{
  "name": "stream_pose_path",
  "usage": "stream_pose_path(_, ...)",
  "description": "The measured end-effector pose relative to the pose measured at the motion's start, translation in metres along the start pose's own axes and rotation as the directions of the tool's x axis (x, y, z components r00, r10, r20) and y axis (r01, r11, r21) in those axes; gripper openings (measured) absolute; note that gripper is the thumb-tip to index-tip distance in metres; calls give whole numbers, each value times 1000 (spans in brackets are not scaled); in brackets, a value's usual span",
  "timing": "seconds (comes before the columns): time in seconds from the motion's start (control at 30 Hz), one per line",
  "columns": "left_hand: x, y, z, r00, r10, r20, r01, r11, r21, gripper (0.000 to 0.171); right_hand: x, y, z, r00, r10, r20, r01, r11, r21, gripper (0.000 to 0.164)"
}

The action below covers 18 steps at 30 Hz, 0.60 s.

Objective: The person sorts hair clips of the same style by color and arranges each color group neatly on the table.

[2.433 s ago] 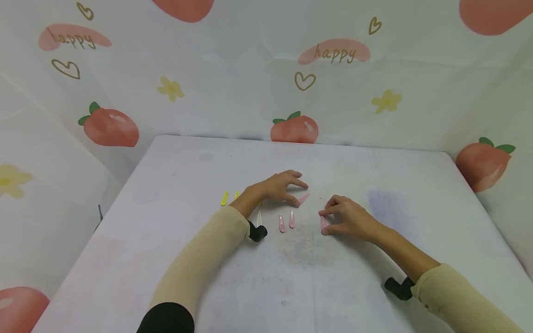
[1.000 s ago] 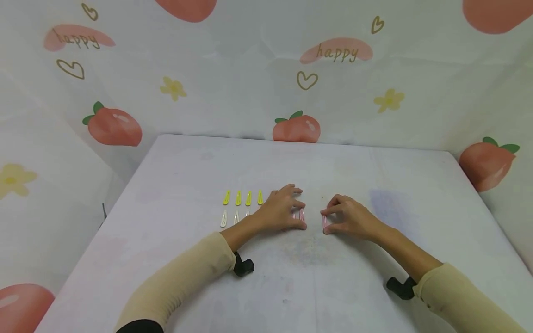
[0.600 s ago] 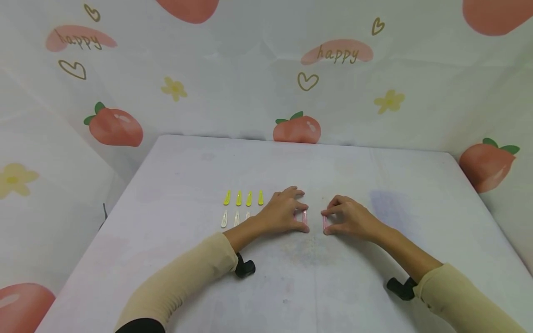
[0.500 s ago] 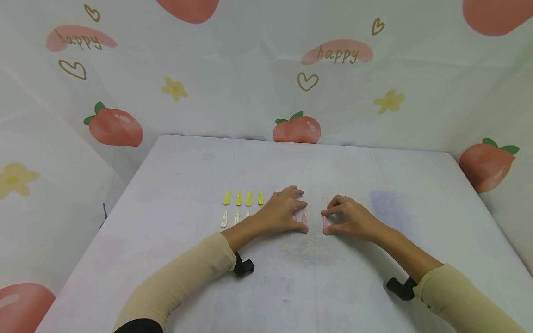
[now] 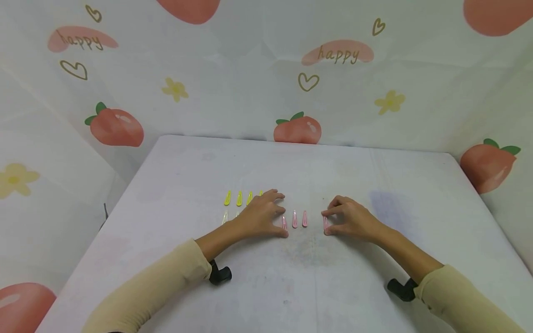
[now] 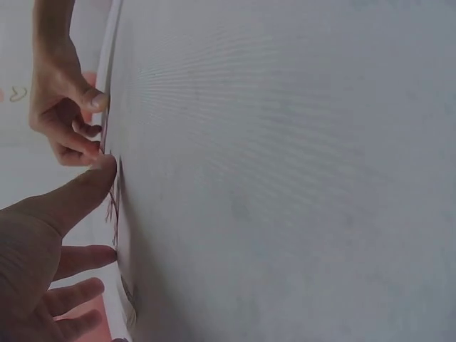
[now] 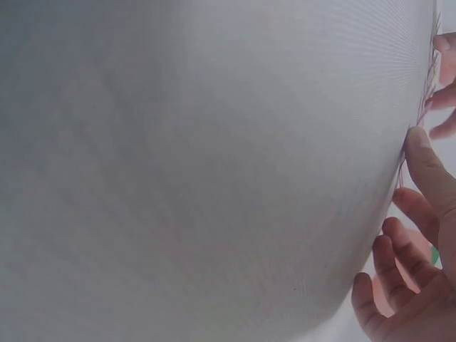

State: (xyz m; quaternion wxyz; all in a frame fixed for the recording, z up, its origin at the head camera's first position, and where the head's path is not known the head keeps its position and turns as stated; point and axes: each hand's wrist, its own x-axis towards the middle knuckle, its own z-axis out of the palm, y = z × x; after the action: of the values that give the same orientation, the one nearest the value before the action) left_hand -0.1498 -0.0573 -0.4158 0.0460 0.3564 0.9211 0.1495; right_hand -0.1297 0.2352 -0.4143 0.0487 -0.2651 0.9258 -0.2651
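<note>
Several snap hair clips lie on the white table in the head view. My left hand (image 5: 259,215) pinches the ends of the leftmost pink hair clip (image 5: 284,223) between thumb and index finger. Just right of it lie a second pink clip (image 5: 294,219) and a third pink clip (image 5: 305,218), untouched and roughly parallel. Farther right, my right hand (image 5: 354,219) holds another pink hair clip (image 5: 325,224) by its two ends, against the table. In the left wrist view, the left thumb (image 6: 92,184) and fingertip span the clip, seen edge-on.
Behind the left hand is a row of yellow hair clips (image 5: 239,199). White clips (image 5: 225,217) lie nearer, partly hidden by the left hand and wrist. A white table (image 5: 291,286) extends around them, with a printed cloth (image 5: 233,69) at its back.
My left hand came from a tilted pink clip at the back, set it upright in the row, let go, then shifted left to the leftmost pink clip. The right hand stayed put.
</note>
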Motion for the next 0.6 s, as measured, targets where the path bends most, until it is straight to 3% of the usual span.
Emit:
stream_pose_path(0.27,-3,-2,0,999,20,-33,-20,1000,-17,55,0,1,0,1000,2,-4,-2,1000,10,45)
stream_pose_path(0.6,-1,-3,-4,1000,11,-27,-12,999,-34,49,1,-1,2,1000,-16,-21,16,1000,-9,45)
